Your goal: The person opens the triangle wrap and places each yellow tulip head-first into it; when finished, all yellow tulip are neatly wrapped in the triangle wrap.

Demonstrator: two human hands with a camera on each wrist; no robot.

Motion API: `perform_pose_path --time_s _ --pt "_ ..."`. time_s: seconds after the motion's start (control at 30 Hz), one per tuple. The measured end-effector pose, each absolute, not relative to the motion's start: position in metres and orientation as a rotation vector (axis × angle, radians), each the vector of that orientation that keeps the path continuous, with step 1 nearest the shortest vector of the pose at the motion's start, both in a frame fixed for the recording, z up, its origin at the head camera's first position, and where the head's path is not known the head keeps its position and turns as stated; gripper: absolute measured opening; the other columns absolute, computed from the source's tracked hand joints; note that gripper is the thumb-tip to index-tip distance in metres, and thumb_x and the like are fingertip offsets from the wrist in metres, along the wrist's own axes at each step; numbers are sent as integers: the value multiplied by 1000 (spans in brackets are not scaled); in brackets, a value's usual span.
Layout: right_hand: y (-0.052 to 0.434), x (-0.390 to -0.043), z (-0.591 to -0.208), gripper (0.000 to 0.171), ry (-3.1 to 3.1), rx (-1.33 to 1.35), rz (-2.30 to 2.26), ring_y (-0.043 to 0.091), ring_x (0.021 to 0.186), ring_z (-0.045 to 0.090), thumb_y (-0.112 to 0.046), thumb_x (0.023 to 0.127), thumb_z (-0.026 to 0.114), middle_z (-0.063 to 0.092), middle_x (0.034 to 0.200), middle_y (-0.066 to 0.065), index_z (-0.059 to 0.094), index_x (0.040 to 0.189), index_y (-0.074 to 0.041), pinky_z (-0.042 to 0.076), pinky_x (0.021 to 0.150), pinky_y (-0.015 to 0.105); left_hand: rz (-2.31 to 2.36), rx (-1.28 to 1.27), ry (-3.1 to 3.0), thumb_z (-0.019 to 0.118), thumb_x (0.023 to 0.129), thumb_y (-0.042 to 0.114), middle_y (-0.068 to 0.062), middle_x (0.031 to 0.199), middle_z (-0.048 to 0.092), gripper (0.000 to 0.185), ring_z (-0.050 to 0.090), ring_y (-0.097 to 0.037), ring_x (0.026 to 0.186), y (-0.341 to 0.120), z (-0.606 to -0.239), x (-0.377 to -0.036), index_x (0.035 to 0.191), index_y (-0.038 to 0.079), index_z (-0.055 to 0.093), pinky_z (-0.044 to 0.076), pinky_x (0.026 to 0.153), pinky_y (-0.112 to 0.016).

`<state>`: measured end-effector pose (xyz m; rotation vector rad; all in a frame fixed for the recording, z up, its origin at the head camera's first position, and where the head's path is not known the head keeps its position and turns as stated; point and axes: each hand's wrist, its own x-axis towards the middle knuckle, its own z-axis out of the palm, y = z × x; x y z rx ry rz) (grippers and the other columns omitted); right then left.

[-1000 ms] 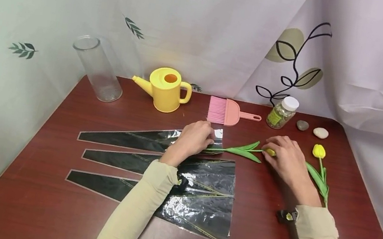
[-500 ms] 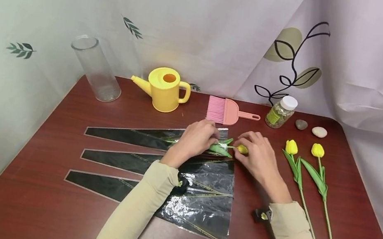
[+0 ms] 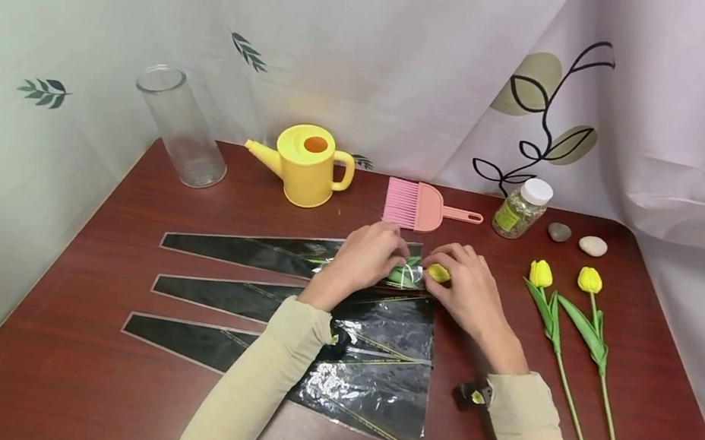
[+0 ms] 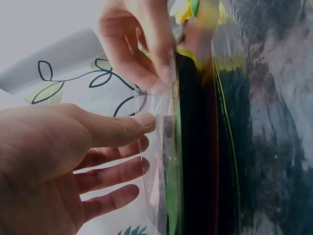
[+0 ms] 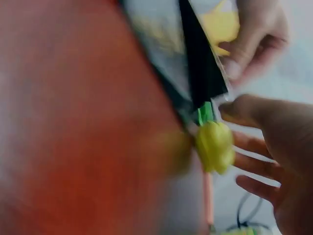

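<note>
Here, at the upper left of the head view, a clear glass cylinder [image 3: 180,125] is standing on the dark red tabletop [image 3: 58,373], with a yellow watering can [image 3: 304,164] just to its right. Below them, three long black-and-clear wrapping sleeves are lying side by side, points to the left; a forearm is covering part of the two lower ones.

In the middle of the frame, the left hand [image 3: 363,258] is resting on the wide mouth of the topmost sleeve [image 3: 251,250], its fingers pinching the clear film open, as the left wrist view [image 4: 161,147] is showing. The green stem and leaves of a yellow tulip [image 3: 437,272] are lying inside that mouth, largely hidden under both hands. The right hand [image 3: 468,288] is curling round the bloom, which is peeking out between the fingers; the right wrist view is too blurred to show the grip clearly.

Behind the hands, a pink brush [image 3: 420,206] is lying flat, then a white-capped jar [image 3: 522,208] and two pebbles [image 3: 576,239]. At the right, two more tulips [image 3: 569,316] are lying apart from the hands.
</note>
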<state>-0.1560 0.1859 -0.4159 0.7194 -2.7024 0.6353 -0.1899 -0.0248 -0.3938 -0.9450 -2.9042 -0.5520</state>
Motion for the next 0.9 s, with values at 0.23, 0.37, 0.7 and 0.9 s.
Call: perform_pose_path --time_s 0.23,0.37,0.7,0.9 --pt "225 -154 -408 31 -2829 589 943 25 113 53 -26 90 73 63 116 2 68 118 -15 41 94 50 -566 -949 -2896 71 91 23 4 94 62 12 59 -14 92 -24 -394 -190 100 18 78 50 76 -31" --pt "240 -154 -410 32 -2917 553 968 26 110 57 -25 90 73 65 115 5 68 119 -13 44 92 50 -571 -946 -2896 72 91 23 4 94 62 13 58 -14 92 -25 -394 -189 101 17 79 50 75 -31" --pt "238 -158 -421 14 -2884 552 1015 12 78 64 -17 89 74 69 88 -3 74 102 -12 51 71 36 -576 -945 -2893 72 91 22 4 94 62 13 58 -14 92 -25 -394 -189 101 17 78 50 77 -32" --pt "223 -158 -423 12 -2851 497 1126 11 76 65 -20 91 72 70 88 -3 74 102 -15 52 68 32 -581 -952 -2890 72 91 23 4 94 62 12 59 -14 92 -24 -393 -189 100 18 79 50 78 -33"
